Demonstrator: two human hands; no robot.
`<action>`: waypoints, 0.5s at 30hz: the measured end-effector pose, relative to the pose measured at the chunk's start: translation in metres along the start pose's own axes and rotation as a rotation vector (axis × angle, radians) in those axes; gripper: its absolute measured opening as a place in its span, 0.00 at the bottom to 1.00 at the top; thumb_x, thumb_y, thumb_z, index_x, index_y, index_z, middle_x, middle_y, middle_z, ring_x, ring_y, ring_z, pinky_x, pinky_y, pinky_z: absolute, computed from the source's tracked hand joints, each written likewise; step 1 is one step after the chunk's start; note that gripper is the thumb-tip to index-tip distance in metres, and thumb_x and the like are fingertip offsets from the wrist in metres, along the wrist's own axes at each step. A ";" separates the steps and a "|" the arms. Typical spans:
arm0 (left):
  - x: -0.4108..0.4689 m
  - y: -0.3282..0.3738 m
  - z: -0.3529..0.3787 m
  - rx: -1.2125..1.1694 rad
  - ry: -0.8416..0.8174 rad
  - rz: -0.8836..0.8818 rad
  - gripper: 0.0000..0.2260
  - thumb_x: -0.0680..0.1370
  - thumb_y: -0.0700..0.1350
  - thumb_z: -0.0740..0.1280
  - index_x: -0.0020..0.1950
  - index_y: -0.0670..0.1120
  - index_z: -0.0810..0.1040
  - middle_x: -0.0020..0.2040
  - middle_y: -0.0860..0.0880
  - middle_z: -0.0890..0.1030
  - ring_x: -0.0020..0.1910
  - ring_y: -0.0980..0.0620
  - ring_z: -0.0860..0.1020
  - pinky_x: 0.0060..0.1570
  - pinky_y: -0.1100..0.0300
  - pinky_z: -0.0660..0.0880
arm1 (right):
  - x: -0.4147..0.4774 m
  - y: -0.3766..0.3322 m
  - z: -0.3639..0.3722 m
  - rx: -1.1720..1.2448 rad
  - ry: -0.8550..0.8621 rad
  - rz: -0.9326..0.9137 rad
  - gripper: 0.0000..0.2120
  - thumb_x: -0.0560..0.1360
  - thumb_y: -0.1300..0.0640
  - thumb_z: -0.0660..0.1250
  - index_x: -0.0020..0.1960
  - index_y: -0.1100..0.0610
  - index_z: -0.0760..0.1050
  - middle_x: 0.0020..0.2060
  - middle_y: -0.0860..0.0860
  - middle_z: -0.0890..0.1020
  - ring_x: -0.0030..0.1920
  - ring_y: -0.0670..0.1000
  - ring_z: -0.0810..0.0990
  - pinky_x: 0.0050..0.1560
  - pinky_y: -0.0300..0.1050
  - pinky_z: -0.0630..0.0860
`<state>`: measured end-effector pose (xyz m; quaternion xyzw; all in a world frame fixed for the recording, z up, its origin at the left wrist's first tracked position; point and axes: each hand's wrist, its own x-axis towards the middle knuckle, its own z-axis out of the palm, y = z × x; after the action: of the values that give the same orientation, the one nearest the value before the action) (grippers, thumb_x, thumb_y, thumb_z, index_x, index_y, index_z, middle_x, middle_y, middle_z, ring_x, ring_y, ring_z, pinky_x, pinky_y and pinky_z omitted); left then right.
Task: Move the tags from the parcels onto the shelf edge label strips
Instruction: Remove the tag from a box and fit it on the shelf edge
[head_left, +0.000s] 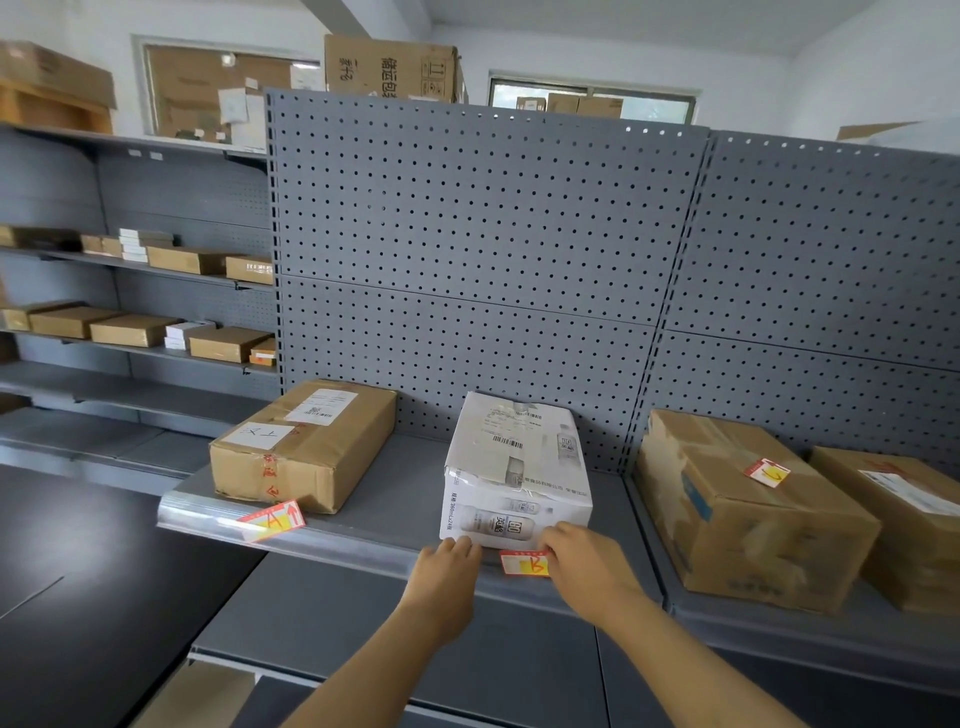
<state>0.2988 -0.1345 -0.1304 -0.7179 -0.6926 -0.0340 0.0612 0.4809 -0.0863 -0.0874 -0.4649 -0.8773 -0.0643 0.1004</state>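
Both our hands meet at the shelf edge: right hand (582, 564) pinching the B tag (523, 563) flat along the label strip (332, 543), left hand (451, 566) pressing loosely curled just beside its left end.

Grey pegboard shelving (483, 218), white walls (753, 67), daylit window (592, 101), cartons stacked behind.

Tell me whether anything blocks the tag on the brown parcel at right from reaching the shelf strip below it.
Nothing visible does. The C tag lies on top of the brown parcel, and the strip in front of it is bare.
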 end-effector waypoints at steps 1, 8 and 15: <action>-0.001 -0.002 0.002 -0.007 0.005 0.010 0.18 0.74 0.35 0.62 0.63 0.44 0.69 0.64 0.45 0.72 0.62 0.45 0.70 0.60 0.54 0.68 | 0.000 0.000 0.000 0.004 -0.001 -0.002 0.14 0.77 0.64 0.57 0.57 0.52 0.75 0.52 0.48 0.80 0.49 0.51 0.79 0.46 0.46 0.77; 0.001 -0.006 0.001 -0.030 -0.004 0.039 0.18 0.73 0.35 0.63 0.64 0.44 0.71 0.63 0.45 0.72 0.62 0.45 0.70 0.63 0.55 0.67 | 0.001 -0.006 0.004 0.012 0.004 -0.012 0.12 0.77 0.63 0.58 0.54 0.53 0.76 0.51 0.49 0.80 0.48 0.51 0.79 0.45 0.46 0.78; 0.005 -0.009 -0.002 -0.063 -0.073 0.024 0.20 0.74 0.37 0.63 0.66 0.45 0.70 0.64 0.47 0.71 0.63 0.45 0.70 0.64 0.53 0.68 | 0.005 -0.012 0.005 0.025 0.015 -0.020 0.11 0.78 0.63 0.58 0.54 0.53 0.76 0.50 0.48 0.81 0.47 0.50 0.79 0.46 0.46 0.79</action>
<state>0.2906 -0.1293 -0.1273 -0.7285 -0.6843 -0.0289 0.0138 0.4671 -0.0879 -0.0912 -0.4542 -0.8819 -0.0581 0.1122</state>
